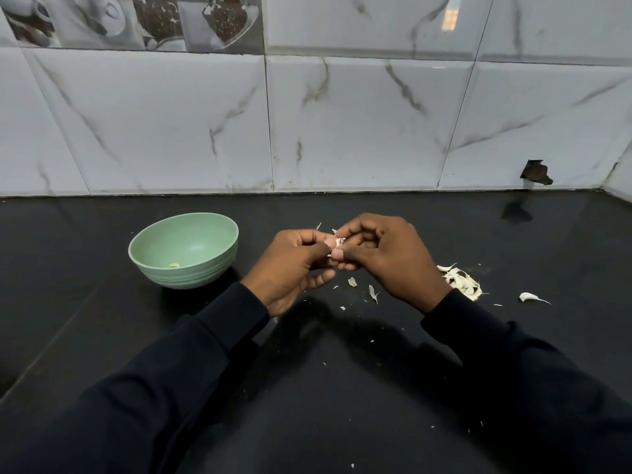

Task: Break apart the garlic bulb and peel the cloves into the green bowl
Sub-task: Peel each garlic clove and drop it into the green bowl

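Note:
A garlic clove [338, 242] with papery skin is pinched between both hands above the black counter. My left hand [294, 268] grips it from the left, thumb and fingers curled round it. My right hand [386, 254] pinches its right end with thumb and forefinger. Most of the clove is hidden by the fingers. The green bowl [184, 251] stands to the left of my hands, with one pale peeled clove [174, 265] inside. A pile of garlic cloves and skins [461, 280] lies to the right, partly behind my right wrist.
A single loose clove [528, 296] lies further right on the black counter [102, 336]. Small bits of skin [372, 292] are scattered below my hands. A tiled marble-pattern wall [342, 124] rises behind the counter, with a broken hole [535, 172] at the right.

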